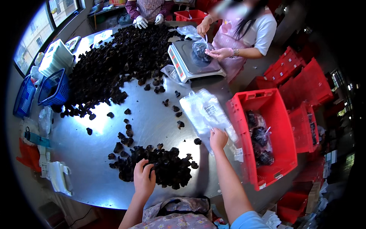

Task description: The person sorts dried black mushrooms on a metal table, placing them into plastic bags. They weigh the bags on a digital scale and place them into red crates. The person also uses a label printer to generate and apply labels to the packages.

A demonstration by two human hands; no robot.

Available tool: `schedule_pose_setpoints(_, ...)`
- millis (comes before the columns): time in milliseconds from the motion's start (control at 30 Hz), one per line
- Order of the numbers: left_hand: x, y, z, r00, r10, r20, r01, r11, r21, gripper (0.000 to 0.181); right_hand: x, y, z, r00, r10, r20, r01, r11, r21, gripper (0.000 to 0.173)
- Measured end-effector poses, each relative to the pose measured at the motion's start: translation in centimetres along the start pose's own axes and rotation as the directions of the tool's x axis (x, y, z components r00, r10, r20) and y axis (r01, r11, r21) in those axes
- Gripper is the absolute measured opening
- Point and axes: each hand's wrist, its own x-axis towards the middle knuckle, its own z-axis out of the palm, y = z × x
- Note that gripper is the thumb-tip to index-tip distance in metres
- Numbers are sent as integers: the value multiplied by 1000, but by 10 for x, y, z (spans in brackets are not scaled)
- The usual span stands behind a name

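My left hand is at the near edge of a small pile of dark, lumpy pieces, perhaps mushrooms. Its fingers are bent and apart, and nothing shows between them. With its fingertips, my right hand pinches the lower part of a clear plastic bag on a flat stack of them. The stack lies on the steel table, left of a red plastic crate. Inside that crate are several tied, filled bags.
A large heap of the same pieces covers the far table. Across from me, a co-worker holds a filled bag over a digital scale. Another person's gloved hands touch the heap. Blue baskets and foam trays stand left.
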Motion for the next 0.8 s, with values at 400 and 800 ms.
schedule_pose_setpoints(400, 9, 46, 27, 984, -109, 141, 172, 781, -600, 15, -120, 14, -182, 955, -270, -122, -29, -494, 869, 50)
schedule_pose_setpoints(800, -3, 117, 8, 747, 317, 584, 510, 291, -810, 30, -194, 8, -163, 932, -361, -28, -280, -768, 576, 53)
